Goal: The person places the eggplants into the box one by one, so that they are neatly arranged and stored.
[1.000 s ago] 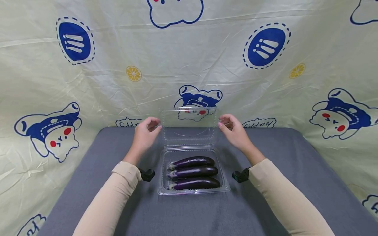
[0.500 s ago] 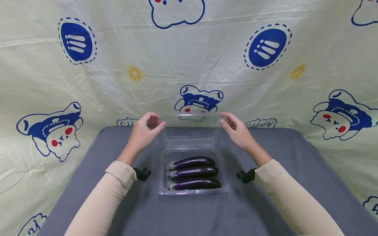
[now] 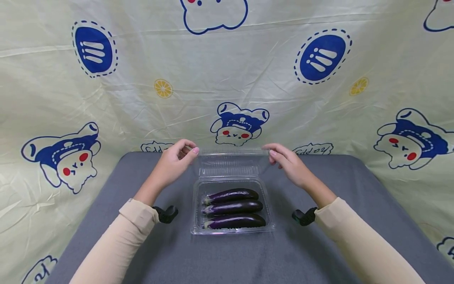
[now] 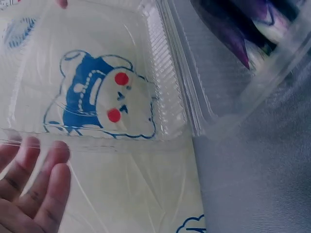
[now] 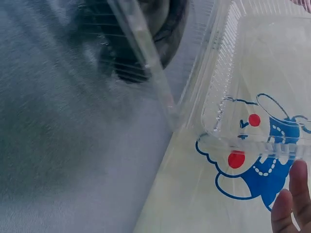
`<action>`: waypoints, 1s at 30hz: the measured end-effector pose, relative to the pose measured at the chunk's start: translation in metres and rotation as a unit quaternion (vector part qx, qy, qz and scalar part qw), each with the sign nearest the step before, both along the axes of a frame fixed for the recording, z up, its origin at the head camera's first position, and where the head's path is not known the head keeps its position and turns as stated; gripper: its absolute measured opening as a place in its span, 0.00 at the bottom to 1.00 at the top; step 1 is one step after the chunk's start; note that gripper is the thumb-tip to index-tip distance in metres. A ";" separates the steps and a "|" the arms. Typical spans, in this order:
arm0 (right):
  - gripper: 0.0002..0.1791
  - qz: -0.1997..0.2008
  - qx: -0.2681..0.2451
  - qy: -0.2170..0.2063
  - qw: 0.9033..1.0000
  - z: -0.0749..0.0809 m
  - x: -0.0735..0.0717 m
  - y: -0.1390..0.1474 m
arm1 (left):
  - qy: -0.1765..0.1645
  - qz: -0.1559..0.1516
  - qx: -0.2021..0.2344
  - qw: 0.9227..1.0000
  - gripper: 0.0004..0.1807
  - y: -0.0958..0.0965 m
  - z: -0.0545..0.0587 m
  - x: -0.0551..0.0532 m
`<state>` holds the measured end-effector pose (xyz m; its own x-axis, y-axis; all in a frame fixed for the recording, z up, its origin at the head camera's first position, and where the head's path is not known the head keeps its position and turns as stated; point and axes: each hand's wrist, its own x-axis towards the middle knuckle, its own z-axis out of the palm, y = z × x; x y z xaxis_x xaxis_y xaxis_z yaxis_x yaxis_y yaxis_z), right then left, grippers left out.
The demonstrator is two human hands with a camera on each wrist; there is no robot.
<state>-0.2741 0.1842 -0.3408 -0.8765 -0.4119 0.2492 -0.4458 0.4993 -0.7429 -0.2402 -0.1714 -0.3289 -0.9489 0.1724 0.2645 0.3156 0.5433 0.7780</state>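
A clear plastic clamshell box (image 3: 232, 232) stands on the table with three dark purple eggplants (image 3: 234, 206) lying side by side in its base. Its hinged lid (image 3: 228, 170) is raised and tilts forward over the back of the base. At the lid's left corner is my left hand (image 3: 174, 159), thumb tip at the edge; in the left wrist view its relaxed fingers (image 4: 56, 194) meet the rim. My right hand (image 3: 288, 162) is at the opposite corner, and in the right wrist view a nearly straight fingertip (image 5: 298, 174) touches the rim.
A grey cloth covers the table (image 3: 227, 260). Behind and to both sides hangs a pale sheet (image 3: 227, 71) printed with blue cartoon animals. A dark wrist camera (image 3: 166, 214) sits below the left hand, another dark camera (image 3: 304, 217) below the right.
The lid has swung forward, its top edge dropping lower in the head view. Both hands have come to its corners and moved with it. The base and eggplants have stayed put.
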 end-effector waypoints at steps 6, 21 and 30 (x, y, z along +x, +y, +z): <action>0.23 0.031 0.032 -0.035 0.998 -0.001 0.011 0.009 | -0.031 -0.048 -0.028 0.998 0.17 0.001 0.003 0.009; 0.18 0.090 0.077 0.001 0.993 -0.013 0.039 0.018 | -0.051 -0.125 -0.066 0.989 0.10 -0.003 -0.009 0.026; 0.16 0.080 0.077 0.003 0.994 -0.028 0.046 0.020 | -0.055 -0.137 -0.082 0.986 0.06 -0.001 -0.021 0.035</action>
